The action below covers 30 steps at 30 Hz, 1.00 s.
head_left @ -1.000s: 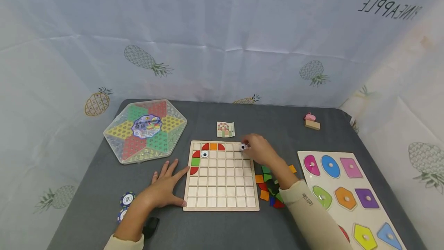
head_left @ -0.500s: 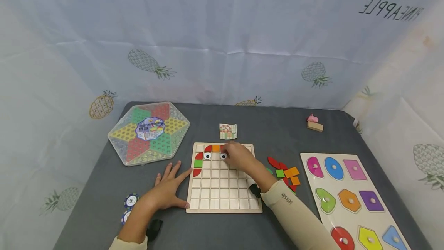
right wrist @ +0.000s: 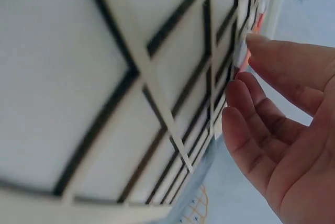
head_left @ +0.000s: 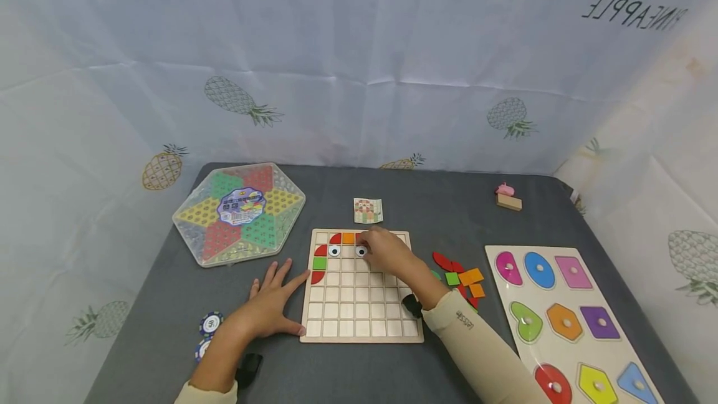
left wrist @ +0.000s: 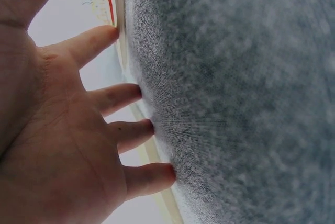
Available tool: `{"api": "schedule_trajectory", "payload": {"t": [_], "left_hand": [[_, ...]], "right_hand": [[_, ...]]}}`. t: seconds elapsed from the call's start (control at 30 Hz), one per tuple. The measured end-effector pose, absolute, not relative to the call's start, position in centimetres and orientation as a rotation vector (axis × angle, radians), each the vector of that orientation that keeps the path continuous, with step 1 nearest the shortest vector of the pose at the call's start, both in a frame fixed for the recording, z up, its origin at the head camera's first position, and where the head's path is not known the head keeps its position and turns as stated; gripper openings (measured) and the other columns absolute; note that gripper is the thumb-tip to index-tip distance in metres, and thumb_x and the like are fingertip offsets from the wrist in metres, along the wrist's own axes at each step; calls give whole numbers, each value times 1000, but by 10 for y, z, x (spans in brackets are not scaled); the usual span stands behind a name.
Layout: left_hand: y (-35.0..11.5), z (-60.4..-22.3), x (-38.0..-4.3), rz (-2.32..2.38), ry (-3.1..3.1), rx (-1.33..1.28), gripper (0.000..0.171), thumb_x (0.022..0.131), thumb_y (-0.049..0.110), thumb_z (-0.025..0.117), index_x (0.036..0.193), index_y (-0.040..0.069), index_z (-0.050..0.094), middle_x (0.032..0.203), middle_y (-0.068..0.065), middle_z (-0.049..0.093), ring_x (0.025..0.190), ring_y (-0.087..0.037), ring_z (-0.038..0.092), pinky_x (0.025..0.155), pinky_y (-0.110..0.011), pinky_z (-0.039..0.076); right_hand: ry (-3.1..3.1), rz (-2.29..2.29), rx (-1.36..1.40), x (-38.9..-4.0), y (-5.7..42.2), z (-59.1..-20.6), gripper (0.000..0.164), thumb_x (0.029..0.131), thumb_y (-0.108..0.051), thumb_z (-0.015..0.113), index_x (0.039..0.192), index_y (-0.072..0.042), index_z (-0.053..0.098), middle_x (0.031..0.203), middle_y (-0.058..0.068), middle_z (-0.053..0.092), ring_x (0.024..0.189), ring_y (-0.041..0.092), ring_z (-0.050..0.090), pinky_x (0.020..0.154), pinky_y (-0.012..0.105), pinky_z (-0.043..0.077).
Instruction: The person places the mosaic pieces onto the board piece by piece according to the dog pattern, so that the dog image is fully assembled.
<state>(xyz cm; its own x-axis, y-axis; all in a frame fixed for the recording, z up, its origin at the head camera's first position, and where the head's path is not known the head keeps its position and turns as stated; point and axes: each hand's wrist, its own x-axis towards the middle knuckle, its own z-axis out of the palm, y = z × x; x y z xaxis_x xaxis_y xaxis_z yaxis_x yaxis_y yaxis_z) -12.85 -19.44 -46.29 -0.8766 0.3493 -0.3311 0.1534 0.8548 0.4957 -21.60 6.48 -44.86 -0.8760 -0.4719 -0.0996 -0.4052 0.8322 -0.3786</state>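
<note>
A wooden grid board (head_left: pixel 361 311) lies on the dark table. Red, orange and green tiles and one eye tile (head_left: pixel 334 250) fill cells at its upper left. At the third row of tiles down, a red quarter tile (head_left: pixel 316 277) sits below a green square (head_left: pixel 319 263). My right hand (head_left: pixel 387 250) holds a second eye tile (head_left: pixel 361 250) by its fingertips at a cell in the second row; in the right wrist view the fingertips (right wrist: pixel 251 43) are right at the grid. My left hand (head_left: pixel 268 309) lies spread on the table, thumb and index finger touching the board's left edge.
Loose coloured tiles (head_left: pixel 470 276) lie right of the board, partly behind the right forearm. A picture card (head_left: pixel 368 211) sits behind it. A shape puzzle (head_left: pixel 527 292) is at right, a hexagonal game box (head_left: pixel 241 235) at left, poker chips (head_left: pixel 211 323) near the left wrist.
My right hand has carried the eye tile leftward from the board's upper right corner to the cell near the red and orange tiles, then stayed there. The left hand holds its place.
</note>
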Motion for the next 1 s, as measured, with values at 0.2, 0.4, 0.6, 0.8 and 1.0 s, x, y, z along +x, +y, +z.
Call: {"api": "schedule_trajectory", "payload": {"t": [0.2, 0.4, 0.6, 0.8, 1.0], "left_hand": [[-194, -463, -128, 655, 2614, 387, 105, 55, 49, 81, 143, 27, 29, 151, -14, 6, 136, -40, -4, 96, -70, 5], [-196, -459, -128, 660, 2620, 394, 104, 55, 46, 82, 143, 25, 30, 151, -16, 6, 136, -41, -5, 95, -70, 5], [-200, -458, -129, 661, 2607, 403, 105, 55, 47, 81, 143, 24, 29, 150, -17, 5, 135, -43, -5, 94, -71, 4], [-201, -461, -131, 662, 2624, 427, 106, 55, 48, 81, 144, 23, 28, 150, -18, 5, 135, -43, -5, 94, -72, 5], [-199, -463, -133, 676, 2609, 441, 106, 55, 50, 80, 144, 23, 27, 150, -18, 4, 135, -44, -5, 93, -72, 5]], "right_hand": [[2859, -501, -523, -208, 101, -433, 24, 84, -16, 64, 107, -12, 65, 95, 3, 62, 82, 15, 58, 68, 32, 48], [2879, -341, -340, -201, 172, -426, 23, 81, -16, 67, 103, -7, 66, 87, 4, 63, 75, 17, 58, 66, 36, 50], [2777, -338, -187, -193, 216, -431, 24, 80, -12, 67, 103, -6, 65, 91, 7, 64, 77, 20, 58, 70, 39, 51], [2751, -520, -251, -183, 225, -433, 18, 80, -11, 67, 98, -6, 66, 89, 5, 64, 79, 19, 58, 74, 38, 51], [2667, -573, -359, -172, 227, -428, 6, 79, -8, 66, 85, -9, 67, 77, -2, 61, 66, 11, 53, 64, 28, 50]]}}
